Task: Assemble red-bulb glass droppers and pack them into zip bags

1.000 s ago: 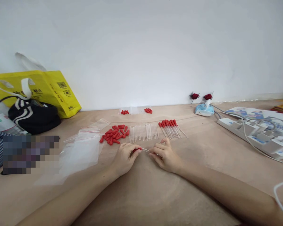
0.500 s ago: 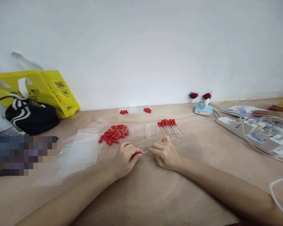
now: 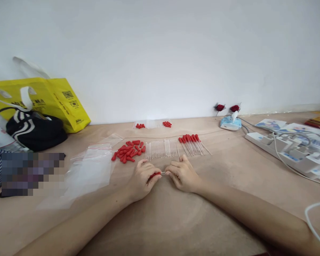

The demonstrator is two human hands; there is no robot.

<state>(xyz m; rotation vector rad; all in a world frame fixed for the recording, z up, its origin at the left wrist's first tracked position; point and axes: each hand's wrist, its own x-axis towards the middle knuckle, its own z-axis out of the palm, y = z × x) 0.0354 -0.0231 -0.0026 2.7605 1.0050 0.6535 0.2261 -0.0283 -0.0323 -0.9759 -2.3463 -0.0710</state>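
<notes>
On the table [image 3: 176, 220], from my remote seat, I have the left hand [image 3: 143, 179] and right hand [image 3: 182, 174] facing, near centre. Both pinch: the clear tube [image 3: 163, 173] bridges their gap, its right part hidden by the right hand; the red bulb [image 3: 155, 174] sits between left thumb and fingers, left of the tube.

The left hand [image 3: 145, 179] pinches a red bulb [image 3: 155, 175]; the right hand [image 3: 183, 175], just beside it, grips a clear tube [image 3: 163, 173] that bridges the small gap between them. Beyond the left hand lies a pile of loose red bulbs [image 3: 128, 152], beyond the gap a row of clear tubes [image 3: 156, 150], and beyond the right hand a set of red-topped tubes [image 3: 189, 139]. Clear plastic bags [image 3: 94, 170] lie flat to the left hand's left. Well to the right hand's right sits a white power strip [image 3: 290, 153].
</notes>
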